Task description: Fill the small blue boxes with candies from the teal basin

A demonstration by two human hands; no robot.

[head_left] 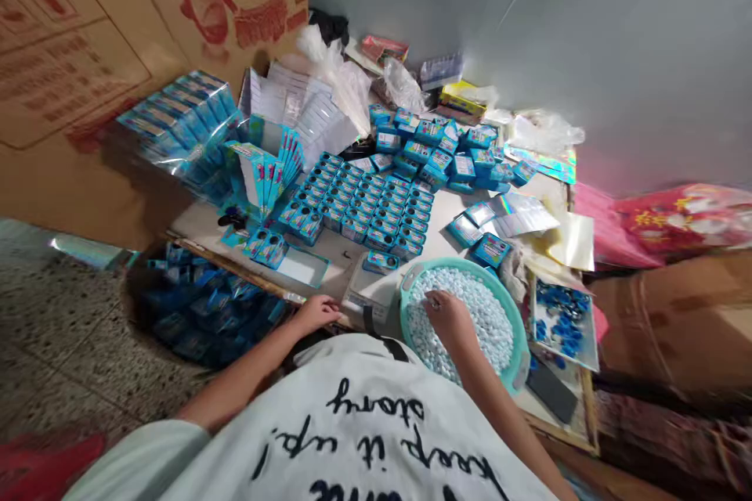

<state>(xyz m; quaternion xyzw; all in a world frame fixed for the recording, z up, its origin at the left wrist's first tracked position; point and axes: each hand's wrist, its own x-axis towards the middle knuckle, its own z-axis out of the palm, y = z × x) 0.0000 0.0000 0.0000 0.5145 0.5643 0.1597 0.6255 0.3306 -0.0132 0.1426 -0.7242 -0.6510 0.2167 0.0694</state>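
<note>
My right hand (447,315) reaches into a teal basin (519,329) filled with small white pellets (487,313); its fingers are curled down into the pellets, and what they hold is hidden. My left hand (317,311) rests on the near edge of the table (329,250), fingers curled, close to a clear plastic piece (359,282). Rows of small open blue boxes (376,207) stand in the table's middle, with one single blue box (381,261) just beyond the basin.
Closed blue boxes (446,145) pile at the back. Wrapped blue packs (182,125) stack at the left against a large cardboard carton (88,55). A bin of blue boxes (200,305) sits on the floor. A tray of blue parts (561,321) lies right of the basin.
</note>
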